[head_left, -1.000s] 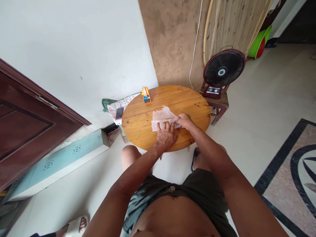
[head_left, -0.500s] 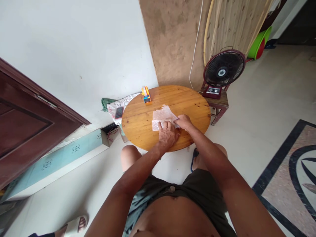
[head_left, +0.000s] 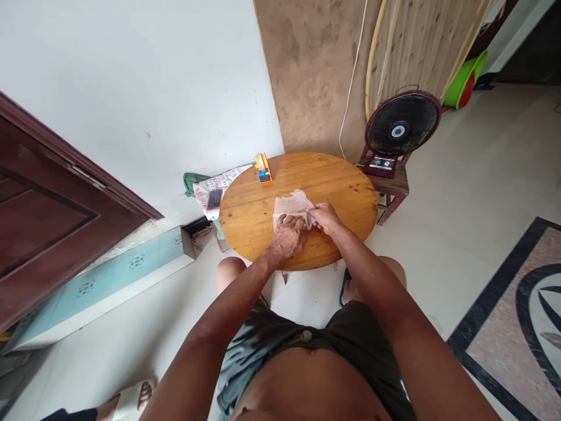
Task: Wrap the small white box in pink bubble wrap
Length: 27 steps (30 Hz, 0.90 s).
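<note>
A crumpled sheet of clear, pinkish bubble wrap (head_left: 291, 204) lies on the oval wooden table (head_left: 245, 225), its near part folded over. My left hand (head_left: 288, 235) rests flat on the near left part of the wrap, fingers stretched out. At the right end, my right hand (head_left: 324, 217) pinches the edge of the wrap between thumb and fingers. Whether anything lies inside the fold is hidden. Toward the table's back left edge stands an orange and yellow tape dispenser (head_left: 263, 168), apart from both hands.
An electric fan (head_left: 401, 126) stands on a wooden stool (head_left: 397, 182) at the table's right. Left of the table lie a printed sack (head_left: 205, 193) and a blue-topped long box (head_left: 135, 263). Another person's sandalled foot (head_left: 135, 400) shows at bottom left.
My left hand has slid to the left over the bubble wrap and its fingers lie flatter. My right hand keeps its grip at the right end. The view has shifted slightly.
</note>
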Each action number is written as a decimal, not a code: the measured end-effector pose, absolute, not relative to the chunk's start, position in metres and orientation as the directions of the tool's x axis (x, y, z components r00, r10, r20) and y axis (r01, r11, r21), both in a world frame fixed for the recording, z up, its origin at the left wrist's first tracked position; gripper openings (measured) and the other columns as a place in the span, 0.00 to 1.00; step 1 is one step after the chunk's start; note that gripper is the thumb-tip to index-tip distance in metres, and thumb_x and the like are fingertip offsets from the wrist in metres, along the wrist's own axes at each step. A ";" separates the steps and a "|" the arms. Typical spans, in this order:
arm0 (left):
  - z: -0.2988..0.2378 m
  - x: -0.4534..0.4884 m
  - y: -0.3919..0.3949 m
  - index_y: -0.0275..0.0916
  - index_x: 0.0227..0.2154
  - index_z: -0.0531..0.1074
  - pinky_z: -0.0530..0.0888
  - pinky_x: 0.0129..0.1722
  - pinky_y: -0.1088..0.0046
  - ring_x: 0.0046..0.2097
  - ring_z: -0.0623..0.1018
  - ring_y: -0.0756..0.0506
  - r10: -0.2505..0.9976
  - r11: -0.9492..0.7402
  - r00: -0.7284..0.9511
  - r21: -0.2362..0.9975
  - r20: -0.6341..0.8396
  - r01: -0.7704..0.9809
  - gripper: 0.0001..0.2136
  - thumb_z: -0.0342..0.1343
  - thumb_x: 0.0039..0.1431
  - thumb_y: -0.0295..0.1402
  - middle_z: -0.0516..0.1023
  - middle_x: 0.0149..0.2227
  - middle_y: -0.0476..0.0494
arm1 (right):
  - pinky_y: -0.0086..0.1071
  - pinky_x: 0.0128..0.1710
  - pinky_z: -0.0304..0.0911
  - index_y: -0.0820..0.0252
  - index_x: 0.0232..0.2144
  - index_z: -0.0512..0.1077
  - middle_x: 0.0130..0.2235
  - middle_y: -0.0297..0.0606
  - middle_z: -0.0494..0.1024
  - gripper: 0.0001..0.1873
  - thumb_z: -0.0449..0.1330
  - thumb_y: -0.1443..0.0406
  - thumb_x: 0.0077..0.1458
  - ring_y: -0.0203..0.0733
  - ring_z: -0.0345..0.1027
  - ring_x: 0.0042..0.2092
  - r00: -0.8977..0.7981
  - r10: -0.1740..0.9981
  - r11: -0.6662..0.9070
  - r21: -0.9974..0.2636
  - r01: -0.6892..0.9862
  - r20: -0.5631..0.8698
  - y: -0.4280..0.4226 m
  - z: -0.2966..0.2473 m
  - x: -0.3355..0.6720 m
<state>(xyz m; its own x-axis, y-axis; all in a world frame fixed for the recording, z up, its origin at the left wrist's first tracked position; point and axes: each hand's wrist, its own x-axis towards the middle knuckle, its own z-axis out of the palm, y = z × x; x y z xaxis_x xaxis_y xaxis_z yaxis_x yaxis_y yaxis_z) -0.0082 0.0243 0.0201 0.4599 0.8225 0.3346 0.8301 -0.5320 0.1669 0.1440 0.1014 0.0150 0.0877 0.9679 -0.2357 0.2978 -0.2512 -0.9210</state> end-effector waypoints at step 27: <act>0.014 -0.020 0.033 0.37 0.44 0.73 0.65 0.63 0.58 0.56 0.72 0.40 0.773 -0.618 0.506 0.273 0.383 0.737 0.19 0.53 0.46 0.25 0.74 0.54 0.38 | 0.24 0.21 0.60 0.65 0.45 0.76 0.23 0.33 0.75 0.18 0.60 0.61 0.55 0.32 0.66 0.22 -0.143 0.989 0.003 -0.985 0.172 -0.022 0.080 0.001 0.147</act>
<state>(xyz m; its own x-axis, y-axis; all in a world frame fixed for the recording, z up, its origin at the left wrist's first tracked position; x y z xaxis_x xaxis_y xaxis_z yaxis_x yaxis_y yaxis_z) -0.0202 0.0327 0.0135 0.5062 0.7728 0.3827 0.7370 -0.6181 0.2733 0.1471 0.0799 0.0009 -0.1429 0.9895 -0.0219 0.1723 0.0031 -0.9850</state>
